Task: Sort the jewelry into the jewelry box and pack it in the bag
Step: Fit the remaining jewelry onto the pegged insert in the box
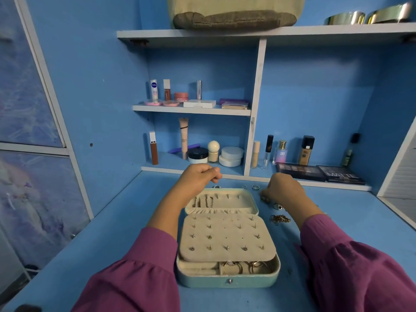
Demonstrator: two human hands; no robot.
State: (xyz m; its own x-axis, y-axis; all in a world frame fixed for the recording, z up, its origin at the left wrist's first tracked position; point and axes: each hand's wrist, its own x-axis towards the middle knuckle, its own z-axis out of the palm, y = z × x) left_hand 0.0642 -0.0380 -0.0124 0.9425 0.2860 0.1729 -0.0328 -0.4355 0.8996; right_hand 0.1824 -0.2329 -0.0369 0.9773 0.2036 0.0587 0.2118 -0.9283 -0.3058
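An open mint jewelry box (227,281) lies on the blue desk. Its cream earring flap (227,237) carries several studs, and rings (245,266) sit in the front compartment. Chains (202,202) hang in the raised lid. My left hand (199,175) hovers above the lid's far left corner with fingers curled; whether it holds anything I cannot tell. My right hand (282,188) reaches down onto loose jewelry (269,200) right of the lid, fingers curled onto it. A gold chain pile (280,219) lies nearer. A beige bag (234,12) stands on the top shelf.
Loose rings (255,187) lie behind the box. Cosmetics bottles and jars (198,154) fill the lower shelves, and eyeshadow palettes (319,173) rest at the back right. Two gold bangles (369,16) sit on the top shelf. A cabinet door (33,131) bounds the left.
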